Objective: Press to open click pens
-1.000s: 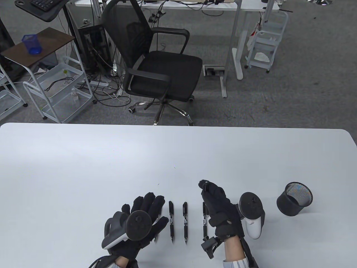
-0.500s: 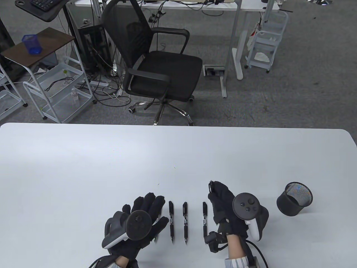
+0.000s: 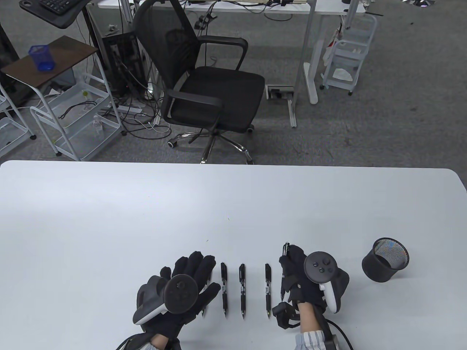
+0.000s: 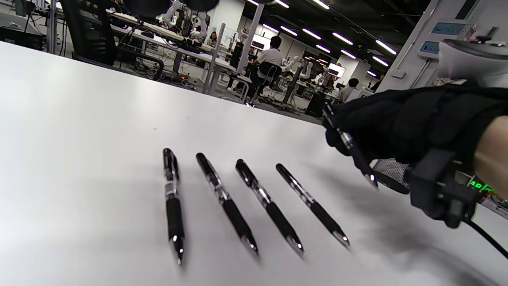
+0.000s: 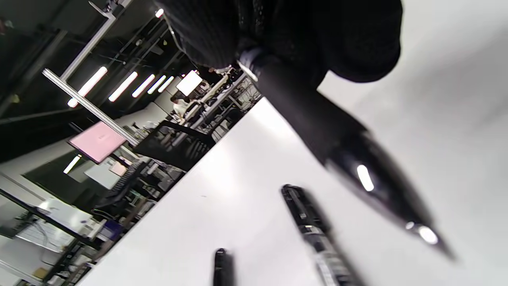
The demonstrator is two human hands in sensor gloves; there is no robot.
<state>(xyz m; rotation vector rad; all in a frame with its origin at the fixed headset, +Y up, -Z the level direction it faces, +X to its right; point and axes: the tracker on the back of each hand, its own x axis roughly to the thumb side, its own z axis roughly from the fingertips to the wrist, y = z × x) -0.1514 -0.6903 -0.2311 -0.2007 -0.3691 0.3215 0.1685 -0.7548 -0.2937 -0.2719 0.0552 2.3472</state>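
Several black click pens lie side by side on the white table (image 3: 109,218), tips toward me. Three show fully in the table view: (image 3: 224,288), (image 3: 242,290), (image 3: 268,290). A further pen (image 3: 204,308) lies partly under my left hand (image 3: 193,269), which rests flat with fingers spread. The left wrist view shows that row of pens (image 4: 224,198) in full. My right hand (image 3: 290,264) grips another pen (image 3: 285,255) just right of the row, click button up and away, tip down toward me. That held pen also shows in the left wrist view (image 4: 353,153) and the right wrist view (image 5: 337,147).
A black mesh pen cup (image 3: 385,259) stands on the table right of my right hand, with its edge showing in the left wrist view (image 4: 391,171). A black office chair (image 3: 204,87) stands beyond the table's far edge.
My right hand has moved right and back toward me with the pen, and its wrist has turned so the tracker faces up. The left hand and the lying pens have not moved.
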